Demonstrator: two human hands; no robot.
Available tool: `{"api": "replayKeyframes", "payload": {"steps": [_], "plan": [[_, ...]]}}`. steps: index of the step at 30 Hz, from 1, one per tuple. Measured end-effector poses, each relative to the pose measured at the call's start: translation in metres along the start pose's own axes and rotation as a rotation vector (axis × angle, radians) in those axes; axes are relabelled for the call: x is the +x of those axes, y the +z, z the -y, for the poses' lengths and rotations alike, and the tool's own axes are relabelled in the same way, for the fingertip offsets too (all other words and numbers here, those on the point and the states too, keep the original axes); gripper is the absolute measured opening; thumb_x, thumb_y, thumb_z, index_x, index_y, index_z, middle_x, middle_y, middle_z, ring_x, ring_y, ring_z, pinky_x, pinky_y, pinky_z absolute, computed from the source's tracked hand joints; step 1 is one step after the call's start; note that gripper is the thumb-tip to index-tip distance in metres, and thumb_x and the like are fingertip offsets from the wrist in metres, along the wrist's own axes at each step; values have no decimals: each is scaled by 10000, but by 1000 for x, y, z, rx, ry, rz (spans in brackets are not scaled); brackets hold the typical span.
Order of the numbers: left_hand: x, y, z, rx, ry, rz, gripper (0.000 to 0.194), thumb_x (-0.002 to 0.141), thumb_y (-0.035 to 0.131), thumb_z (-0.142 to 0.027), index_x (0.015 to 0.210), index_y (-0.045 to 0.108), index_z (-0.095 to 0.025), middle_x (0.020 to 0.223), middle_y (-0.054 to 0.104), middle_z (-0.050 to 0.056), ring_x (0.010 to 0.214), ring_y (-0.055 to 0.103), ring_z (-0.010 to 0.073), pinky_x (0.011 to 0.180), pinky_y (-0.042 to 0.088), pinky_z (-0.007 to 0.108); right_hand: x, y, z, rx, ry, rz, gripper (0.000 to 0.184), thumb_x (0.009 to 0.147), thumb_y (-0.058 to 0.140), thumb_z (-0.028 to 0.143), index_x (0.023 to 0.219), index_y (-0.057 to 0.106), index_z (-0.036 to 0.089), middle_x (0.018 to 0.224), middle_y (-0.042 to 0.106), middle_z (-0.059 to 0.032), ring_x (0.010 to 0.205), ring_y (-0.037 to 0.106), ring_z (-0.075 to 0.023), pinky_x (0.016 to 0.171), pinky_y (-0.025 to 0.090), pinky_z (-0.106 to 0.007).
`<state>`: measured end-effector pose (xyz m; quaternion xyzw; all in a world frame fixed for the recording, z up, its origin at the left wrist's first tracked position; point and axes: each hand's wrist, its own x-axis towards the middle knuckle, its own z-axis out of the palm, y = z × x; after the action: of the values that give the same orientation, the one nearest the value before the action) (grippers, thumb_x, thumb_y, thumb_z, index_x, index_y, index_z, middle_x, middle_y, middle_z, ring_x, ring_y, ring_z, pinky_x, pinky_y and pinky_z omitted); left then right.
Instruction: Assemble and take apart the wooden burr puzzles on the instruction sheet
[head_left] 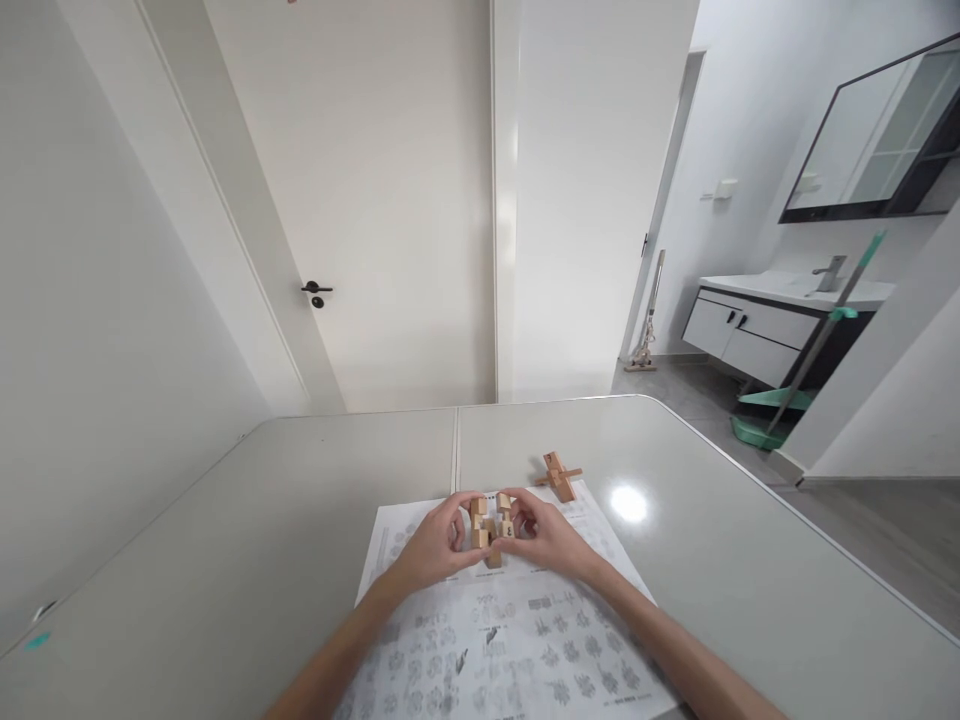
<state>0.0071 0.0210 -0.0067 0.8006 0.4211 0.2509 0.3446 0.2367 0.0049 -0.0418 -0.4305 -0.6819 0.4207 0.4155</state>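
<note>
Fingers of left hand and right hand pinch wooden blocks from opposite sides, over the sheet. Cross lies at sheet's far edge. Looks like block alignment step; next move probably needs steady grips, blocks squared up.

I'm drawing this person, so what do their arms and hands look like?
Both forearms are bare, with no sleeve, watch or bracelet showing. The left hand and right hand wear no gloves. I see no rings, but some fingers are partly hidden.
</note>
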Motion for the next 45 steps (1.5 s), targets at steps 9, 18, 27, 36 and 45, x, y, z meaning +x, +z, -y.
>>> {"api": "replayKeyframes", "payload": {"steps": [9, 18, 27, 36, 45], "plan": [[-1, 15, 1, -31, 35, -85, 604, 793, 754, -393, 1321, 491, -266, 660, 521, -86, 571, 496, 117, 560, 424, 216, -3, 9, 13, 101, 26, -34, 491, 757, 789, 415, 1165, 591, 225, 867, 649, -1, 695, 562, -163, 612, 428, -274], [-6, 34, -3, 222, 167, -217, 565, 746, 700, -186, 1270, 506, -263, 756, 628, -67, 567, 566, 116, 623, 467, 238, -7, 30, 21, -85, 9, -264, 308, 745, 768, 380, 879, 538, 225, 696, 602, 33, 598, 525, -153, 562, 411, -266], [-4, 36, 15, 416, 361, -299, 553, 770, 606, -93, 1281, 483, -264, 934, 652, -11, 613, 592, 118, 607, 482, 231, -8, 33, 23, -216, 12, -276, 356, 713, 775, 436, 868, 530, 230, 673, 597, 37, 551, 517, -148, 527, 383, -263], [-8, 31, 14, 451, 486, -189, 653, 797, 530, -14, 1377, 425, -296, 1020, 653, 18, 751, 652, 153, 614, 503, 236, -11, 34, 33, -189, 20, -261, 309, 693, 767, 366, 738, 498, 220, 611, 464, 64, 553, 426, -121, 502, 324, -237], [-5, 31, -18, -205, 111, -242, 570, 771, 752, -237, 1277, 488, -250, 957, 643, 4, 650, 575, 112, 590, 525, 239, -10, 21, 37, 97, -49, -120, 398, 900, 596, 507, 1173, 613, 219, 770, 610, 4, 653, 529, -160, 600, 426, -264]]}}
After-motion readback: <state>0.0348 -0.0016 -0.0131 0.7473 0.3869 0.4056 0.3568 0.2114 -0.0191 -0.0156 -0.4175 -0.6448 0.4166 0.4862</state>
